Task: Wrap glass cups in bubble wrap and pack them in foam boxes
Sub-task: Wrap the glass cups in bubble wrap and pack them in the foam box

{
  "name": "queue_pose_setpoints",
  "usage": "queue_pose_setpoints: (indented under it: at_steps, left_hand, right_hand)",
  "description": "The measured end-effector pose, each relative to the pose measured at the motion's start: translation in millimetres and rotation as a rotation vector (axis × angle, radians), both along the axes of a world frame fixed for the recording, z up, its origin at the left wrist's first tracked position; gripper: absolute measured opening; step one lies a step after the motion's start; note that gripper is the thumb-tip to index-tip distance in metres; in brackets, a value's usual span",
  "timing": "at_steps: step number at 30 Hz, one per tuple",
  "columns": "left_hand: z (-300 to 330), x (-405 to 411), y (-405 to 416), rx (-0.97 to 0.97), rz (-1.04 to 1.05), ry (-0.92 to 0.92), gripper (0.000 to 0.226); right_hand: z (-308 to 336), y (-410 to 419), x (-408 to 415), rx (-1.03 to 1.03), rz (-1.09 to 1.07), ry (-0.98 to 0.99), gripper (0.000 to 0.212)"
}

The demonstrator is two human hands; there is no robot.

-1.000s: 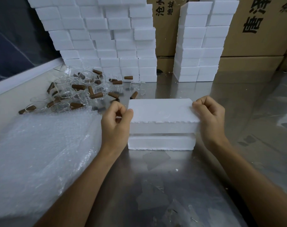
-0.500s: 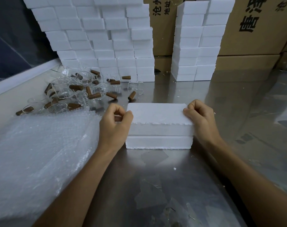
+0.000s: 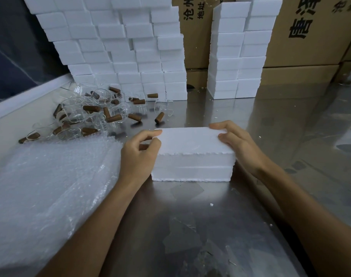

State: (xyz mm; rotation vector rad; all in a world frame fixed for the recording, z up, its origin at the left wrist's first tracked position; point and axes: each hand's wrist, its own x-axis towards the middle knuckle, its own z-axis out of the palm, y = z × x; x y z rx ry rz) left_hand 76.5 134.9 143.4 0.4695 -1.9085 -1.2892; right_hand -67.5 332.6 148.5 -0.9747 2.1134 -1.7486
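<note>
Left hand [image 3: 139, 154] and right hand [image 3: 237, 143], fingers curled, grip opposite ends of the grainy white rectangular foam box [image 3: 192, 154]; bubble wrap [image 3: 50, 186] lies left of the left hand.

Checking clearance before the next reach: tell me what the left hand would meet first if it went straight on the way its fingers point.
The left hand points right, its fingers already on the foam box, so it meets that box lid at once.

White foam box [image 3: 192, 154], lidded, beside bubble wrap [image 3: 50, 186], glass cups [image 3: 86, 114] behind.
</note>
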Motion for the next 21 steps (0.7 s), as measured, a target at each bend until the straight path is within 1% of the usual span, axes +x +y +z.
queue_pose_setpoints:
  at_steps: [4, 6, 9, 11, 13, 15, 17, 19, 20, 21]
  left_hand:
    - [-5, -2, -3, 0.072, -0.041, -0.043, 0.032]
    - [-8, -3, -4, 0.098, -0.064, -0.077, 0.032]
    - [-7, -2, -4, 0.091, -0.061, -0.099, 0.032]
    - [-6, 1, -3, 0.07, -0.037, -0.092, 0.031]
    - [-6, 3, -1, 0.055, -0.001, -0.082, 0.03]
    - [-4, 4, 2, 0.045, 0.033, -0.08, 0.031]
    - [-1, 5, 5, 0.051, 0.071, -0.08, 0.029]
    - [0, 6, 10, 0.107, 0.12, -0.121, 0.018]
    - [1, 7, 13, 0.153, 0.157, -0.157, 0.021]
    - [2, 7, 16, 0.195, 0.196, -0.211, 0.031]
  right_hand:
    - [0, -2, 3, -0.008, -0.018, 0.028, 0.022]
    - [-1, -2, 5, 0.007, -0.032, 0.028, 0.029]
    - [-5, 1, 7, 0.025, -0.05, 0.046, 0.028]
    - [-5, 5, 7, 0.055, -0.019, 0.049, 0.03]
    - [-5, 13, 6, 0.105, 0.08, 0.027, 0.043]
    - [-4, 21, 4, 0.182, 0.179, 0.019, 0.066]
    - [-2, 23, 2, 0.237, 0.202, 0.039, 0.079]
    - [-1, 22, 2, 0.257, 0.166, 0.068, 0.079]
    - [-2, 22, 3, 0.254, 0.153, 0.091, 0.078]
    - [-3, 22, 2, 0.243, 0.145, 0.114, 0.079]
